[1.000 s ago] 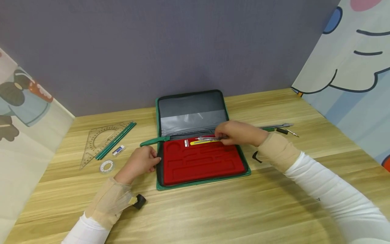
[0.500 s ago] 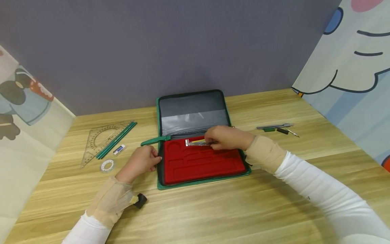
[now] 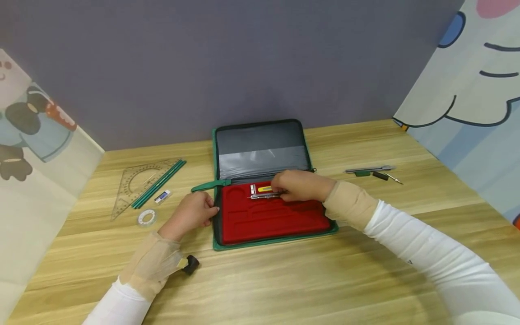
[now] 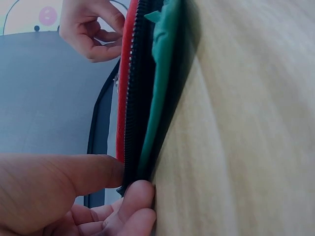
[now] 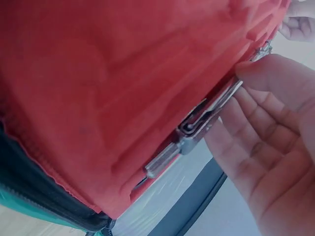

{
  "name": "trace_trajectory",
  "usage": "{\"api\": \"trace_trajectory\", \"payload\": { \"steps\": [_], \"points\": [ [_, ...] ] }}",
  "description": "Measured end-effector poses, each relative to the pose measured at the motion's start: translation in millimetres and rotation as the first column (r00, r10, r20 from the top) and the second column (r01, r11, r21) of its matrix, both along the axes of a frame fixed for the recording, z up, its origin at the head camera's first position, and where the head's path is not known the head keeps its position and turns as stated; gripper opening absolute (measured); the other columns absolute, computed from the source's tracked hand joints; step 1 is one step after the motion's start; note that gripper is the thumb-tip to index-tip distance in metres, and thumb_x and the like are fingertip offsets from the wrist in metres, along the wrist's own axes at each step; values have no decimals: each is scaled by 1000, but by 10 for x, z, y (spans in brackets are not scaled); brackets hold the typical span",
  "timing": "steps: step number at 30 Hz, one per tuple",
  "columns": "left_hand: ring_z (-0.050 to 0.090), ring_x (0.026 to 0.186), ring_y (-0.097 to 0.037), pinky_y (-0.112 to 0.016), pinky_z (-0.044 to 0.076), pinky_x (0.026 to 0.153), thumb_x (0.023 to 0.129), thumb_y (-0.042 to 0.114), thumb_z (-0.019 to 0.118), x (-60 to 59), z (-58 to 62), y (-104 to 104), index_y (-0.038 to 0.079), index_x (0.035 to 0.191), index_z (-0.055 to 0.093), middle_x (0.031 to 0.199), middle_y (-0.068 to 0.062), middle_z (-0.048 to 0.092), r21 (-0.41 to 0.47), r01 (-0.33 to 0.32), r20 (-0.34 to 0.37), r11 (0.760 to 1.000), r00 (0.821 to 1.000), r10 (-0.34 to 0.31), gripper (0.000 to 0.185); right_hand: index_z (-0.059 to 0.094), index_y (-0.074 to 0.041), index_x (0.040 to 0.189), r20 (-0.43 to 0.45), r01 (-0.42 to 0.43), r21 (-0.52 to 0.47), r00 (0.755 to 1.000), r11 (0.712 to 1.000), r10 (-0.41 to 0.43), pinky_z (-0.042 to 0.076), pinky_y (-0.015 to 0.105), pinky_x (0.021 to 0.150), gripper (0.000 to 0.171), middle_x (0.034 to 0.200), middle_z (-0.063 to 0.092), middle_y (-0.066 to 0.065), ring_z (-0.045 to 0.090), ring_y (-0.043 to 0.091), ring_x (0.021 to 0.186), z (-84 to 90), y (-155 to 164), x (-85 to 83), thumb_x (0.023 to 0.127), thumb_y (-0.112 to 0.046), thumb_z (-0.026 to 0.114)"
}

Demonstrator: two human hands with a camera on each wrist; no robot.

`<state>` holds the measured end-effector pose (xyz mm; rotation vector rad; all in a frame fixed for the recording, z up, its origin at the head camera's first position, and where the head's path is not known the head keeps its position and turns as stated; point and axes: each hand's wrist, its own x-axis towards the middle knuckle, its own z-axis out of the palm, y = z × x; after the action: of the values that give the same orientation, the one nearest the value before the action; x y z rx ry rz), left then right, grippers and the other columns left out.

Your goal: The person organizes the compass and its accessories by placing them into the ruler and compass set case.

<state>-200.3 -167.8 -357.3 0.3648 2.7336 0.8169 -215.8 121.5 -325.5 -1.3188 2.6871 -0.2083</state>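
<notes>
Step in hand — seating a metal compass (image 3: pixel 264 195) into the red moulded tray (image 3: pixel 276 221) of the open green zip case (image 3: pixel 221 246), which lies at the middle of the wooden table (image 3: pixel 284 280), lid flat toward the back edge.

Right hand (image 3: pixel 298 185): fingers pinch the compass along its length, pressing it down at the tray's far edge, just beside a yellow piece (image 3: pixel 265 188) already lying in a slot. Right wrist view shows the steel legs (image 5: pixel 197 130) lying against the red lining, not clearly sunk in.

Left hand (image 3: pixel 195 212): thumb and fingers pinch the case's left edge at the zip (image 4: pixel 129 118) — steadying.

Judgement: placement nearly done. Next move likely calls for aligning the compass with its recess and pressing it flush, case held steady.

Still on the table: a set square (image 3: pixel 136 185), green pencils (image 3: pixel 159 184), an eraser (image 3: pixel 162 197) and a tape roll (image 3: pixel 146 217) toward the left edge; small drawing tools (image 3: pixel 371 171) toward the right.
</notes>
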Motion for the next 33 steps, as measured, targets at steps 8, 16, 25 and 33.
{"api": "trace_trajectory", "payload": {
  "steps": [8, 16, 25, 33],
  "points": [
    [56, 47, -11, -25, 45, 52, 88, 13, 64, 2, 3, 10, 2, 80, 57, 59, -5, 58, -5, 7, -6, 1000, 1000, -7, 14, 64, -7, 85, 15, 13, 17, 1000, 1000, -13, 46, 26, 65, 9, 79, 61, 0, 51, 12, 70, -15, 18, 7, 81, 1, 66],
    [56, 47, -11, -25, 45, 51, 88, 13, 63, 4, 5, 10, 3, 80, 57, 59, -5, 58, -8, 5, 5, 1000, 1000, -5, 14, 66, -5, 91, 10, 12, 5, 1000, 1000, -12, 50, 29, 71, 10, 87, 65, 3, 58, 15, 77, -11, 50, 28, 83, 2, 66],
    [55, 47, -11, -25, 45, 50, 88, 12, 63, 9, 4, 4, 2, 79, 57, 58, -5, 57, 9, 11, -6, 1000, 1000, -11, 14, 67, -3, 94, 4, 9, -21, 1000, 1000, -9, 51, 30, 74, 12, 92, 66, 5, 61, 17, 83, -22, 88, 53, 84, 2, 66],
    [55, 47, -11, -25, 45, 49, 88, 12, 63, 6, 5, 7, 2, 80, 58, 59, -5, 58, 12, 13, -12, 1000, 1000, -13, 14, 68, -3, 96, 1, 57, -40, 998, 998, -57, 52, 30, 76, 17, 95, 67, 6, 62, 18, 87, -55, 96, 62, 84, 7, 63]
  ]
}}
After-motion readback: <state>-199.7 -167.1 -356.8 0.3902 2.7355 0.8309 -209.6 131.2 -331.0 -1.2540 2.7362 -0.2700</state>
